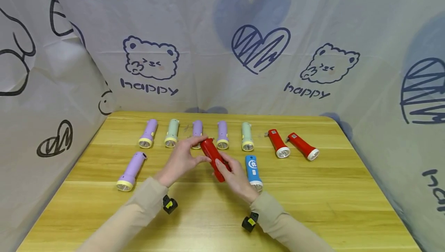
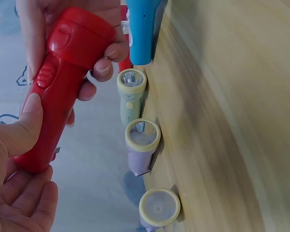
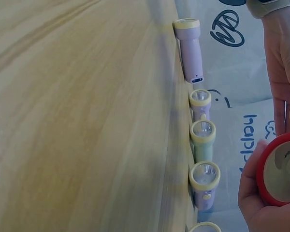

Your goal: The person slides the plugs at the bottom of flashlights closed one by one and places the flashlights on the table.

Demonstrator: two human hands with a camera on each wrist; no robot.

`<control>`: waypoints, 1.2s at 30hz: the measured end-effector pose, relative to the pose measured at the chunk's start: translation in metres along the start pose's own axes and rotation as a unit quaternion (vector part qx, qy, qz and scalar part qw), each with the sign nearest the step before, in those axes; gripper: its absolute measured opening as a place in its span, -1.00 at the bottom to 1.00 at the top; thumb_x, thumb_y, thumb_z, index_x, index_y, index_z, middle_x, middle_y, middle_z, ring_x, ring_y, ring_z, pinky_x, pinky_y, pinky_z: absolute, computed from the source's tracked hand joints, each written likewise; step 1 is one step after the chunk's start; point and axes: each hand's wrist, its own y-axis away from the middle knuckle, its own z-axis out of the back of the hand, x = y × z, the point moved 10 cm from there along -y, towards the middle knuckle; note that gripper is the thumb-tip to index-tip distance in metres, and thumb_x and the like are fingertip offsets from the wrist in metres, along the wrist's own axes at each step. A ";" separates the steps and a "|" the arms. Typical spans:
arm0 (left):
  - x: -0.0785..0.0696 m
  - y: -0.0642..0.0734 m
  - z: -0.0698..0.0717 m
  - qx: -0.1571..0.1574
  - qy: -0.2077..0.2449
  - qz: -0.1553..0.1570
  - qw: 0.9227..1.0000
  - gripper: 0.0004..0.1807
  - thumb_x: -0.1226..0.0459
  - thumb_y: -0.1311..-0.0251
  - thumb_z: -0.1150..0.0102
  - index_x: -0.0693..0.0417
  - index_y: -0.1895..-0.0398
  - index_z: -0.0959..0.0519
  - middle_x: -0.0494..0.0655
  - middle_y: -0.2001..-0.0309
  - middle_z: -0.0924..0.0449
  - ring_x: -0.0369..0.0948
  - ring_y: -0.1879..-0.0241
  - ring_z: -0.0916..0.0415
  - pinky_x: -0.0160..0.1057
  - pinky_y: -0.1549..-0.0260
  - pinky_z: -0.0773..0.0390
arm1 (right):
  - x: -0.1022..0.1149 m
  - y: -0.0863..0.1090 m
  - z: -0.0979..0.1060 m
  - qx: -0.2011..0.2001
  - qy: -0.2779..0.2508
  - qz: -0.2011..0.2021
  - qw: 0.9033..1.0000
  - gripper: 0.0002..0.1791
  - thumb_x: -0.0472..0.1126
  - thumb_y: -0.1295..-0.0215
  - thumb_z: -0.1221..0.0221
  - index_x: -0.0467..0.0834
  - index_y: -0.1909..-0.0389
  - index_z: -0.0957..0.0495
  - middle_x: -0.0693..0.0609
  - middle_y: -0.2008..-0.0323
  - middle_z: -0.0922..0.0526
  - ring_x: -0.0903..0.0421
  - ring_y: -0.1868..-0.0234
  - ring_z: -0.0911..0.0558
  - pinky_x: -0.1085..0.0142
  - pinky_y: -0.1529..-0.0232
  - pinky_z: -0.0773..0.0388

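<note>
A red flashlight (image 1: 211,152) is held up over the middle of the table between both hands. My left hand (image 1: 180,161) grips its tail end, with the thumb on the body below the sliding switch in the left wrist view. My right hand (image 1: 238,176) holds the head end, fingers wrapped around it. In the right wrist view the red-rimmed lens (image 3: 286,166) faces the camera. Just right of my right hand a blue flashlight (image 1: 252,169) lies on the table. Behind the hands a purple flashlight (image 1: 197,127) is partly covered by the left hand.
Along the back lie more purple flashlights (image 1: 222,130), two green flashlights (image 1: 172,130) and two red flashlights with white heads (image 1: 276,140). Another purple flashlight (image 1: 133,169) lies at the left. Printed white cloth (image 1: 208,89) hangs around the wooden table (image 1: 313,205).
</note>
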 end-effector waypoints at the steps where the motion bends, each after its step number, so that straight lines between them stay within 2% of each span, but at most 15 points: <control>1: 0.000 0.001 0.000 -0.002 0.001 -0.001 1.000 -0.29 0.37 0.11 -0.58 0.28 -0.22 -0.56 0.20 -0.15 -0.66 0.08 -0.09 -0.67 0.03 -0.12 -0.65 | 0.000 0.000 0.000 -0.002 0.000 -0.001 1.000 -0.45 -0.09 -0.62 0.08 -0.22 -0.51 -0.22 -0.33 -0.20 -0.53 -0.34 0.03 -0.66 0.42 0.14 -0.65; 6: -0.002 0.003 -0.004 -0.011 -0.005 -0.010 1.000 -0.25 0.39 0.14 -0.58 0.29 -0.25 -0.54 0.24 -0.16 -0.65 0.10 -0.09 -0.67 0.02 -0.11 -0.66 | -0.002 0.001 0.001 -0.010 0.005 -0.008 1.000 -0.44 -0.08 -0.61 0.06 -0.18 -0.51 -0.23 -0.28 -0.21 -0.53 -0.29 -0.01 -0.65 0.37 0.09 -0.68; 13: 0.002 0.005 -0.006 -0.016 -0.011 -0.015 1.000 -0.23 0.40 0.14 -0.58 0.27 -0.27 -0.53 0.23 -0.19 -0.63 0.14 -0.16 -0.62 0.07 -0.17 -0.62 | 0.002 0.002 0.002 -0.030 0.069 0.000 0.997 -0.44 -0.05 -0.60 0.04 -0.12 -0.51 -0.25 -0.19 -0.19 -0.60 0.01 0.05 -0.61 0.30 0.07 -0.60; 23: -0.001 0.009 -0.003 -0.027 -0.006 -0.053 0.998 -0.27 0.41 0.08 -0.54 0.24 -0.28 -0.54 0.24 -0.13 -0.66 0.12 -0.03 -0.69 0.03 0.02 -0.70 | 0.005 0.005 0.003 -0.030 0.094 0.007 0.995 -0.43 -0.06 -0.59 0.02 -0.14 -0.52 -0.25 -0.19 -0.18 -0.61 0.00 0.05 -0.59 0.24 0.04 -0.60; 26: 0.000 0.009 -0.004 -0.015 -0.007 -0.045 0.999 -0.26 0.38 0.05 -0.53 0.22 -0.30 -0.52 0.20 -0.15 -0.66 0.02 0.05 -0.71 -0.09 0.12 -0.70 | 0.003 0.005 0.004 -0.027 0.092 0.009 0.995 -0.43 -0.08 -0.58 0.01 -0.15 -0.52 -0.25 -0.20 -0.18 -0.61 0.01 0.06 -0.60 0.27 0.05 -0.60; 30: 0.004 0.007 -0.008 0.003 -0.005 -0.027 1.000 -0.25 0.35 0.00 -0.52 0.19 -0.34 -0.50 0.17 -0.17 -0.65 -0.11 0.19 -0.64 -0.23 0.23 -0.58 | 0.003 0.005 0.004 -0.024 0.089 0.009 0.996 -0.43 -0.08 -0.59 0.02 -0.15 -0.52 -0.24 -0.20 -0.19 -0.60 0.01 0.06 -0.60 0.28 0.06 -0.60; 36: 0.004 0.006 -0.009 0.004 -0.003 -0.024 1.000 -0.27 0.35 0.02 -0.53 0.18 -0.31 -0.52 0.16 -0.17 -0.66 -0.11 0.14 -0.67 -0.23 0.20 -0.60 | 0.004 0.006 0.006 -0.030 0.085 0.014 0.996 -0.45 -0.11 -0.58 0.01 -0.14 -0.51 -0.26 -0.19 -0.18 -0.61 0.01 0.07 -0.61 0.30 0.07 -0.60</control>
